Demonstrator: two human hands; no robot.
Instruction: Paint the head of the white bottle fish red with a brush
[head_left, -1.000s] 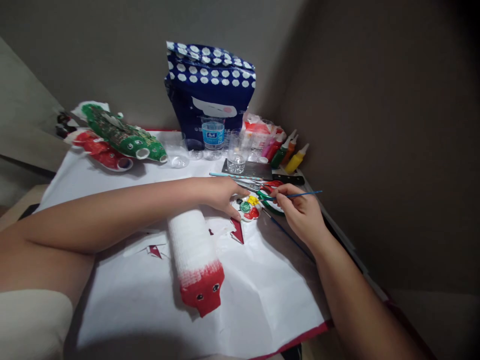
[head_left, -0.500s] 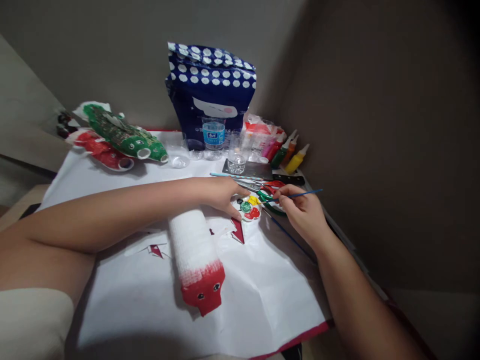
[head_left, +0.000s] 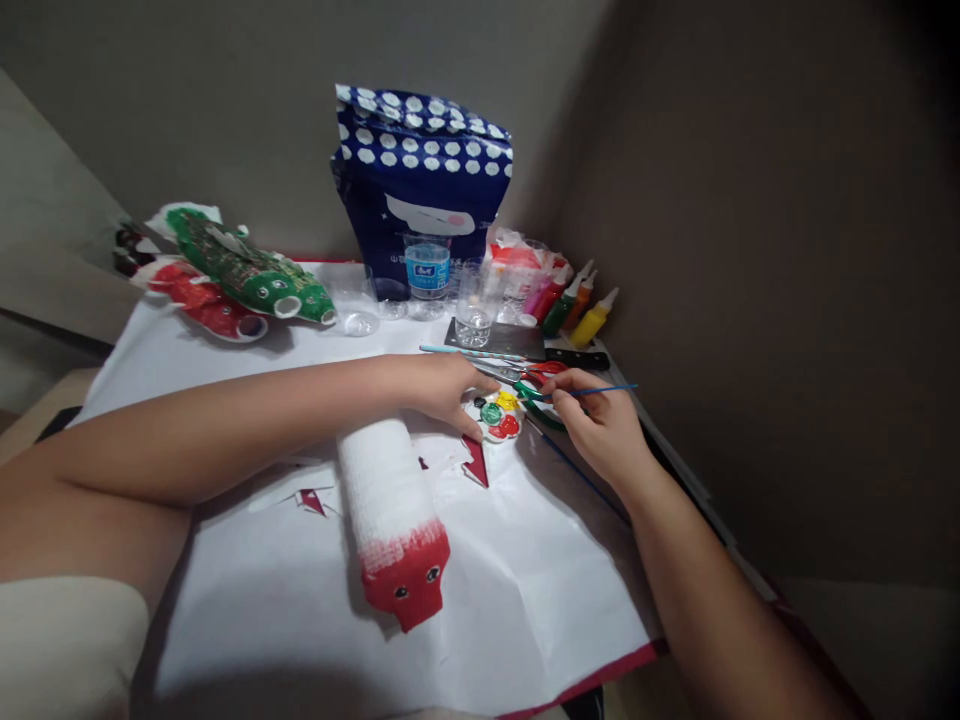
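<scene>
My left hand (head_left: 442, 390) has its thumb and fingers at the left rim of a small white paint palette (head_left: 516, 412), steadying it on the covered table. Black, green, yellow and red paint sit in its wells. In my right hand (head_left: 604, 425) is a thin blue paintbrush (head_left: 616, 388), pinched between thumb and fingers, its tip at the yellow paint. Beneath my left forearm lies a white wrapped roll (head_left: 382, 480). Its near end is a red painted face (head_left: 409, 580) with two eyes; the forearm hides its far end.
Behind my hands lie scissors (head_left: 540, 412), a knife (head_left: 577, 358) and a pencil (head_left: 450, 350). Clear cups (head_left: 474, 310), paint bottles (head_left: 592, 320) and a blue bag (head_left: 427, 190) stand farther back. Green (head_left: 255, 270) and red (head_left: 210, 305) fish figures lie at left. Dark red scraps (head_left: 476, 465) dot the white cover.
My right hand has shifted slightly left with the paintbrush, whose tip stays at the yellow paint. The left hand, palette and white roll have not visibly moved.
</scene>
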